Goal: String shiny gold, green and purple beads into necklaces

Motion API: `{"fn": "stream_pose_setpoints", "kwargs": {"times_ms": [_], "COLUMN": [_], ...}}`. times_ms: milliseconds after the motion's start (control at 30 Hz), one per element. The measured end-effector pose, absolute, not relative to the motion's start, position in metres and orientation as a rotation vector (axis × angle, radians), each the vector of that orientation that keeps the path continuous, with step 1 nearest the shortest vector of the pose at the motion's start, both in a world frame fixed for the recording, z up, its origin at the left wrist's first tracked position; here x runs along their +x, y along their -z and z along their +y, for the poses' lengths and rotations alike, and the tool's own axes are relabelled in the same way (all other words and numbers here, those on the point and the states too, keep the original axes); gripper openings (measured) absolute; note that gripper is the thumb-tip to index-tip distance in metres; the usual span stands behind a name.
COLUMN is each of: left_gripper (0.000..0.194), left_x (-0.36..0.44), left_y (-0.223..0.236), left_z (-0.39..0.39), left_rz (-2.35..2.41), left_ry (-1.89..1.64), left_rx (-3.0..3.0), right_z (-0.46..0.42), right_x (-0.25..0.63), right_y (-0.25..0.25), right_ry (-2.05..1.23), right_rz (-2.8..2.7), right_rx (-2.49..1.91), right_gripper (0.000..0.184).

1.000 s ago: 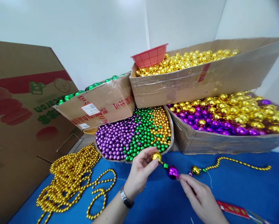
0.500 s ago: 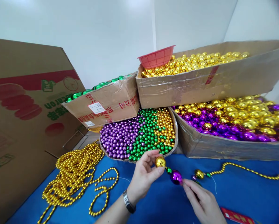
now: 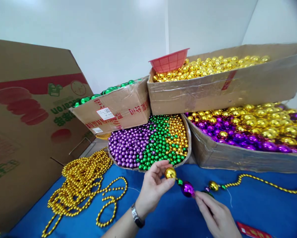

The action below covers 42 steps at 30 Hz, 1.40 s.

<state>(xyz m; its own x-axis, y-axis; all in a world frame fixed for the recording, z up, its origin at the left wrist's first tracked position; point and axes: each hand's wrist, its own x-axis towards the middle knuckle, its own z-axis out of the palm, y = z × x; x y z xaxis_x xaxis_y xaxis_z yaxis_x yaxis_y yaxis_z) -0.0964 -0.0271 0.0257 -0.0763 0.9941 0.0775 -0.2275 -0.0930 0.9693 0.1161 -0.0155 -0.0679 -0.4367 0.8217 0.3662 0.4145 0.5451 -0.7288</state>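
My left hand (image 3: pixel 154 186), with a watch on its wrist, pinches a large shiny gold bead (image 3: pixel 170 173) between thumb and fingers. A small green bead (image 3: pixel 179 181) and a large purple bead (image 3: pixel 187 189) follow it on the same strand. Just beside the purple bead, my right hand (image 3: pixel 215 213) pinches the bead string; its fingertips hide exactly what lies between them. Beyond the right hand, another gold bead (image 3: pixel 213 185) and a small green bead (image 3: pixel 223 187) lie on the blue cloth, joined to a thin gold bead chain (image 3: pixel 260 180).
A pile of gold bead chains (image 3: pixel 76 188) lies at left. Behind stand a tray of small purple, green and gold beads (image 3: pixel 148 142) and cardboard boxes (image 3: pixel 208 96) of larger beads. A red basket (image 3: pixel 169 61) tops one box. A red packet (image 3: pixel 252 230) lies at front right.
The view has shifted, so the scene sits further right and the red packet is partly cut off. Both hands keep nearly the same hold on the bead strand.
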Motion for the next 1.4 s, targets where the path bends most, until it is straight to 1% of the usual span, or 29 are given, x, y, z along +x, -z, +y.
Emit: {"fn": "stream_pose_setpoints", "kwargs": {"times_ms": [133, 200, 267, 333, 400, 467, 533, 667, 767, 867, 933, 1100, 1267, 1400], "left_gripper": [0.045, 0.045, 0.047, 0.047, 0.046, 0.046, 0.045, 0.030, 0.020, 0.017, 0.019, 0.025, 0.025, 0.021], "left_x": [-0.097, -0.097, -0.096, -0.094, -0.094, -0.098, -0.112, -0.160, -0.191, -0.203, -0.202, -0.198, -0.198, -0.193], "left_y": [-0.024, -0.022, -0.020, -0.018, -0.020, -0.023, -0.027, -0.025, -0.014, -0.005, -0.003, -0.005, -0.009, -0.019], "left_z": [-0.028, -0.028, -0.029, -0.030, -0.031, -0.032, -0.033, -0.032, -0.028, -0.019, -0.010, 0.002, 0.005, 0.023], "left_rz": [1.036, 1.040, 1.044, 1.054, 1.064, 1.084, 1.229, 1.871, 2.124, 2.185, 2.184, 2.093, 2.106, 2.129], "left_ry": [-1.410, -1.405, -1.395, -1.372, -1.326, -1.266, -1.254, -1.280, -1.047, -0.939, -0.901, -0.655, -0.681, -0.832], "left_rx": [1.055, 1.048, 1.046, 1.064, 1.105, 1.196, 1.373, 1.869, 2.145, 2.274, 2.353, 2.509, 2.497, 2.438], "right_z": [-0.017, -0.018, -0.019, -0.020, -0.020, -0.020, -0.022, -0.024, -0.025, -0.026, -0.026, -0.026, -0.025, -0.025], "right_x": [0.116, 0.115, 0.113, 0.109, 0.105, 0.101, 0.098, 0.099, 0.099, 0.098, 0.097, 0.099, 0.102, 0.102], "right_y": [0.069, 0.070, 0.070, 0.070, 0.070, 0.070, 0.069, 0.065, 0.060, 0.057, 0.055, 0.054, 0.054, 0.052], "right_ry": [-0.841, -1.029, -1.305, -1.563, -1.712, -1.778, -1.792, -1.790, -1.786, -1.768, -1.755, -1.708, -1.704, -1.714], "right_rz": [-2.027, -1.973, -1.860, -1.701, -1.554, -1.427, -1.304, -1.122, -1.067, -1.040, -1.041, -1.050, -1.071, -1.063], "right_rx": [-1.044, -1.124, -1.165, -1.108, -0.994, -0.916, -0.903, -0.945, -0.943, -0.944, -0.955, -0.983, -0.978, -0.981], "right_gripper": [0.021, 0.026, 0.034, 0.040, 0.044, 0.048, 0.051, 0.052, 0.052, 0.051, 0.051, 0.054, 0.055, 0.057]}}
